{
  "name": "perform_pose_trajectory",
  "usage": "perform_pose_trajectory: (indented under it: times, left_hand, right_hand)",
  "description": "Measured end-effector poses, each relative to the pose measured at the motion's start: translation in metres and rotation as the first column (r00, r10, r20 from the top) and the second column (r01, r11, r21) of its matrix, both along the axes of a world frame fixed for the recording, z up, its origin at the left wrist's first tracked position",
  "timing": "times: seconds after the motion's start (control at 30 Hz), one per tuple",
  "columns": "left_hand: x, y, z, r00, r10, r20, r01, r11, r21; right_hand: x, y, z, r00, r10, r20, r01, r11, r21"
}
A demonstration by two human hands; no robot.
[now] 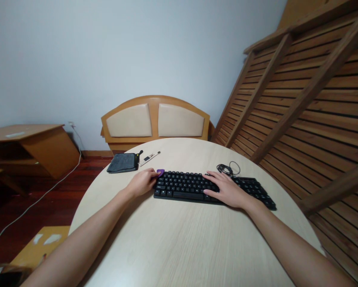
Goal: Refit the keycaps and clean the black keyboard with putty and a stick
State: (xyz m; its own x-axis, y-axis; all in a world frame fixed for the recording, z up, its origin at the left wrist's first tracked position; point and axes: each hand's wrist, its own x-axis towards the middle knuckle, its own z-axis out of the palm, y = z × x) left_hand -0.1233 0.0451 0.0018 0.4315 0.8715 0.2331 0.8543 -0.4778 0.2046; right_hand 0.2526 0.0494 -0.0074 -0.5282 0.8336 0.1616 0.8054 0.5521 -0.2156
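Note:
A black keyboard (184,185) lies on the pale round table (181,239), its number pad toward the right. At its upper left corner, my left hand (141,182) is closed, pinching a small purple piece (160,172) against the keys. I cannot make out what kind of thing the purple piece is. Across the keys right of the middle rests my right hand (228,189), palm down with fingers spread, holding nothing. Behind the keyboard lies its coiled black cable (226,169).
A dark grey folded cloth or pouch (121,162) lies at the table's left, beside a small thin tool-like item (149,158). Beyond stands a headboard (155,119). Wooden slats (301,99) lean at the right. A desk (32,147) stands left.

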Motion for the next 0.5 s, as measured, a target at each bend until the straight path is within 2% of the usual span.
perform_pose_trajectory:
  times: [0.27,0.5]
  left_hand:
    - [-0.005,-0.012,0.027,0.960,-0.212,-0.183,0.211,0.977,-0.030]
    - [0.004,-0.024,0.042,0.916,-0.259,-0.307,0.250,0.966,-0.067]
  right_hand:
    - [0.000,0.001,-0.001,1.000,-0.024,0.003,0.024,1.000,-0.006]
    - [-0.001,0.000,0.000,0.999,-0.033,-0.006,0.033,0.999,0.006]
